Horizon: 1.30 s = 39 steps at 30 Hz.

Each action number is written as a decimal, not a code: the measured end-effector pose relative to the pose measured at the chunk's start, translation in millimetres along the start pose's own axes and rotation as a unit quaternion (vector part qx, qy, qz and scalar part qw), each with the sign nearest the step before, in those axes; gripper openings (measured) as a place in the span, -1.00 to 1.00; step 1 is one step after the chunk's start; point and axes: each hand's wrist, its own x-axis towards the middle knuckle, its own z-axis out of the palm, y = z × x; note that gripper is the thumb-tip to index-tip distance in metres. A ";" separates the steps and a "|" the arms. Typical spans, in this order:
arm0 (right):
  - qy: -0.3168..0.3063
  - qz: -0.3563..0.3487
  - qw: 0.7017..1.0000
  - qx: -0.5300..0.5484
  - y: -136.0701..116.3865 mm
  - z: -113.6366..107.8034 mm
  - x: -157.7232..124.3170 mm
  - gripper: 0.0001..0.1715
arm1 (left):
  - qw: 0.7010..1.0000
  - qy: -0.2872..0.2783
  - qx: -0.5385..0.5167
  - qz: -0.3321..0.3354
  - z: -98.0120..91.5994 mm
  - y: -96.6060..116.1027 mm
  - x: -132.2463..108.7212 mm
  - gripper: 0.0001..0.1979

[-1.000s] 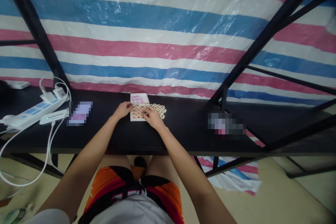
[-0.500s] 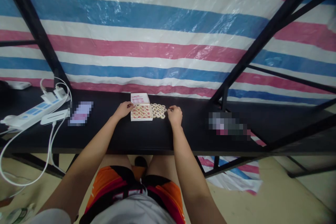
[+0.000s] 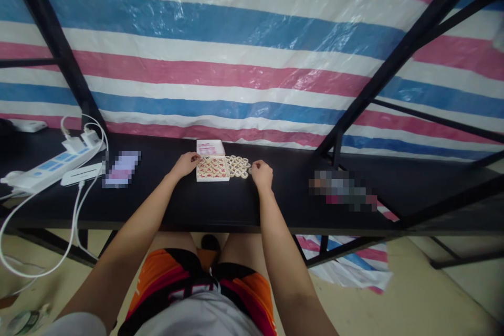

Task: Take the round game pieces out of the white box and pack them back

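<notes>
A shallow white box on the black table holds rows of round Chinese chess pieces, mostly with red characters. Curled at its upper left corner is my left hand, fingers closed; whether they pinch the rim or a piece, I cannot make out. Right of the box lies a flat cluster of loose pieces with dark markings. At the right edge of this cluster, my right hand has its thumb and fingers pinched on a single Chinese chess piece, partly hidden by the fingertips.
Behind the box lies its white lid with pink print. On the left are a phone, a white power strip and looping cables. A blurred-out object sits at the right. Black metal posts and a striped plastic sheet stand behind.
My right fingertips have shifted slightly, and a piece now shows at them beside the cluster. My left hand stays at the box corner.
</notes>
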 end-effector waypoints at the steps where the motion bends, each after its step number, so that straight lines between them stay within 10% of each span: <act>1: 0.005 -0.004 1.000 0.006 0.6 0.7 0.4 -0.72 | 1.000 0.000 0.000 -0.002 0.1 -0.1 0.1 -0.72; 39: 0.040 -0.177 0.980 0.078 -7.5 11.6 0.9 -0.69 | 1.000 -0.004 -0.007 -0.003 -1.5 4.1 -1.5 -0.71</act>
